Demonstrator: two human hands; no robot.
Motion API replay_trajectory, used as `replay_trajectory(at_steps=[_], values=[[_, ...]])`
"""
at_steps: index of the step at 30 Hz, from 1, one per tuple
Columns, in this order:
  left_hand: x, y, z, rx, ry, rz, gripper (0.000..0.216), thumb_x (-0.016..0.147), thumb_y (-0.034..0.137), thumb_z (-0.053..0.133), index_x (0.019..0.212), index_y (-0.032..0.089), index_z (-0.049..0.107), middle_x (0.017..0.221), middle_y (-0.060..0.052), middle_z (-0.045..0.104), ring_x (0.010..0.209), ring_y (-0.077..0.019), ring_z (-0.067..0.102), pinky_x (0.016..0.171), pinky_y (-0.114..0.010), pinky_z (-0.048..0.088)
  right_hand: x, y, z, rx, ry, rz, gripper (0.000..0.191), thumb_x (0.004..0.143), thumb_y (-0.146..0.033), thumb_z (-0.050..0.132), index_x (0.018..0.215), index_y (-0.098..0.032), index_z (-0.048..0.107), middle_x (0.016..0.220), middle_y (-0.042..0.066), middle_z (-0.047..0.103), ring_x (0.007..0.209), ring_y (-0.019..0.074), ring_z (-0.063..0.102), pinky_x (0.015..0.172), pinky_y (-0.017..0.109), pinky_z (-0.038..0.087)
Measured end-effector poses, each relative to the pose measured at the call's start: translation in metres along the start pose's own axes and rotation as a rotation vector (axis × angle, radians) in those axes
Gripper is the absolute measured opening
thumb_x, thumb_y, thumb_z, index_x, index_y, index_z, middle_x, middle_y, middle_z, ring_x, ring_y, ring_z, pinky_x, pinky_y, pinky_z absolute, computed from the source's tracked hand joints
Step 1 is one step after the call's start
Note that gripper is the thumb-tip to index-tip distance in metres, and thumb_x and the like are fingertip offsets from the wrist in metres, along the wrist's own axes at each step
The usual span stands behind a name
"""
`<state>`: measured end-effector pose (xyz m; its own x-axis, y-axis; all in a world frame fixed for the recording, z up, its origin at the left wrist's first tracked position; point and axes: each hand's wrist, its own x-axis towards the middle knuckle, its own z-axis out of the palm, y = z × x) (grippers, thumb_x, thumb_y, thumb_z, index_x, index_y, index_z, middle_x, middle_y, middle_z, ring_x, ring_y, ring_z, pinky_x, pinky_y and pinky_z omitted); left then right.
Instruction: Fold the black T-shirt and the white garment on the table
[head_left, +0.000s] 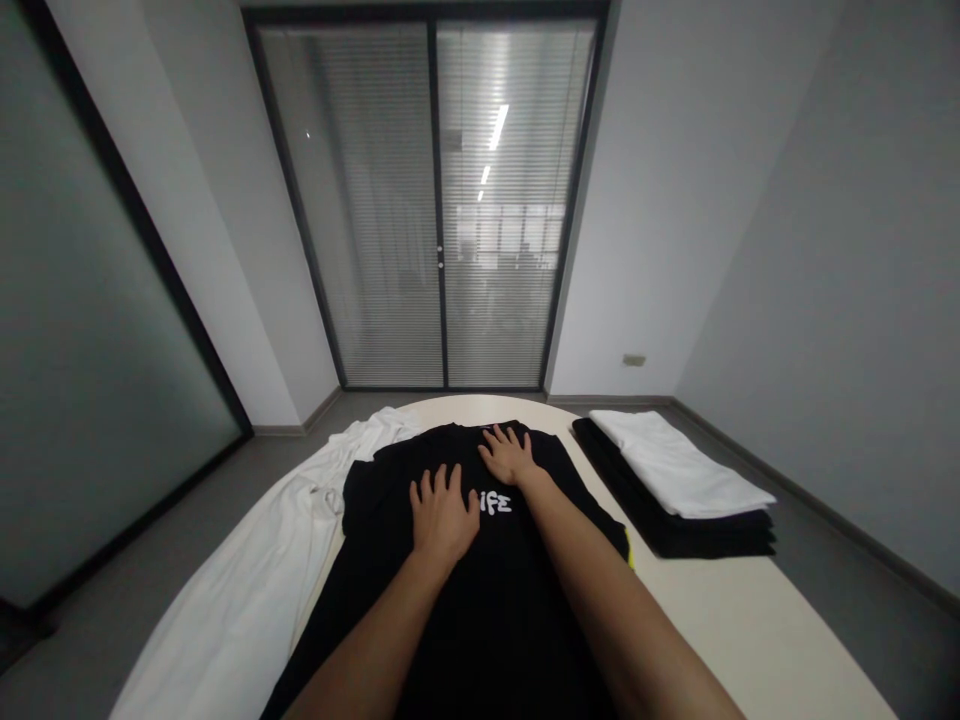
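Observation:
A black T-shirt (390, 490) with white lettering lies spread on a round cream table (720, 610) in front of me. My left hand (442, 512) rests flat on its middle, fingers spread, just left of the lettering. My right hand (508, 455) lies flat farther away, near the shirt's far edge, fingers stretched out. Neither hand holds anything.
White garments (247, 590) lie crumpled along the table's left side. At the right, a folded white shirt (679, 465) sits on a stack of folded black clothes (675, 530). Beyond the table stand glass doors with blinds (435, 210) and grey walls.

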<state>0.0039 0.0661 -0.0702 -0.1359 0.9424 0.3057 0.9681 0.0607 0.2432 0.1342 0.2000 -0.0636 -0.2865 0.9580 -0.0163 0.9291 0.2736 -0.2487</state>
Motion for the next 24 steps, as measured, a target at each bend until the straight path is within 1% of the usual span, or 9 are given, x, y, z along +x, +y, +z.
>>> replay_trajectory(at_steps=[2,5,7,10,12,14,18,21,24], values=[[0.0,-0.001,0.004,0.019,-0.045,-0.004,0.057,0.091,0.043,0.05,0.144,0.019,0.053,0.153,-0.016,0.045,0.142,-0.0423,0.034,0.115,-0.06,0.023,-0.004,0.003,-0.002,-0.011,0.102,-0.033,0.055,0.103,-0.049,0.026,0.148,-0.024,0.046,0.161,0.007,0.034,0.149,0.0281,0.023,0.12,0.053,0.011],[-0.001,-0.002,0.005,0.039,-0.083,0.016,0.06,0.092,0.051,0.05,0.146,0.024,0.052,0.156,-0.015,0.04,0.145,-0.0456,0.029,0.115,-0.063,0.021,-0.012,0.015,-0.005,-0.025,0.257,0.09,0.055,0.103,-0.046,0.025,0.146,-0.019,0.047,0.156,0.014,0.04,0.144,0.0294,0.031,0.116,0.048,0.024],[-0.001,-0.002,0.003,0.046,-0.106,0.023,0.063,0.092,0.056,0.048,0.147,0.026,0.05,0.158,-0.014,0.038,0.145,-0.0468,0.027,0.115,-0.064,0.021,-0.017,0.027,-0.008,-0.007,0.163,0.146,0.061,0.103,-0.051,0.027,0.151,-0.016,0.041,0.158,0.015,0.036,0.146,0.031,0.029,0.115,0.048,0.025],[-0.001,-0.002,0.003,0.051,-0.13,0.026,0.065,0.092,0.058,0.044,0.149,0.026,0.048,0.159,-0.015,0.036,0.146,-0.0473,0.025,0.115,-0.063,0.02,-0.028,0.045,-0.015,0.035,0.031,0.059,0.066,0.102,-0.054,0.025,0.157,-0.017,0.03,0.164,0.01,0.027,0.15,0.0276,0.021,0.119,0.045,0.019],[0.0,-0.003,0.004,0.049,-0.142,0.021,0.065,0.093,0.059,0.043,0.149,0.025,0.047,0.159,-0.015,0.035,0.147,-0.0473,0.024,0.115,-0.063,0.019,-0.039,0.053,-0.023,0.031,0.108,0.007,0.061,0.104,-0.047,0.023,0.156,-0.018,0.032,0.163,0.008,0.029,0.149,0.0247,0.024,0.12,0.041,0.018],[0.001,-0.004,0.006,0.044,-0.151,0.016,0.065,0.093,0.059,0.043,0.149,0.026,0.047,0.16,-0.015,0.034,0.147,-0.0469,0.023,0.116,-0.064,0.019,-0.056,0.057,-0.031,-0.007,0.192,0.007,0.055,0.104,-0.042,0.025,0.148,-0.017,0.046,0.157,0.01,0.04,0.144,0.0255,0.034,0.117,0.039,0.023],[0.002,-0.006,0.007,0.036,-0.166,0.012,0.065,0.094,0.061,0.042,0.149,0.028,0.046,0.161,-0.013,0.033,0.148,-0.0457,0.021,0.115,-0.064,0.019,-0.099,0.056,-0.039,-0.082,0.282,0.151,0.051,0.102,-0.045,0.03,0.133,-0.017,0.06,0.14,0.017,0.055,0.129,0.0323,0.048,0.106,0.045,0.037],[0.002,-0.006,0.008,0.049,-0.173,0.013,0.066,0.094,0.061,0.041,0.15,0.027,0.045,0.161,-0.014,0.032,0.148,-0.0453,0.022,0.115,-0.064,0.019,-0.129,0.056,-0.03,-0.086,0.193,0.142,0.058,0.1,-0.054,0.033,0.137,-0.018,0.058,0.141,0.017,0.055,0.131,0.0345,0.046,0.105,0.047,0.037],[0.002,-0.005,0.008,0.07,-0.172,0.016,0.067,0.094,0.061,0.039,0.15,0.026,0.045,0.161,-0.015,0.032,0.147,-0.0459,0.023,0.115,-0.064,0.019,-0.151,0.058,-0.012,-0.065,0.08,0.064,0.071,0.098,-0.063,0.033,0.152,-0.017,0.042,0.157,0.015,0.038,0.144,0.0338,0.032,0.115,0.048,0.027]])
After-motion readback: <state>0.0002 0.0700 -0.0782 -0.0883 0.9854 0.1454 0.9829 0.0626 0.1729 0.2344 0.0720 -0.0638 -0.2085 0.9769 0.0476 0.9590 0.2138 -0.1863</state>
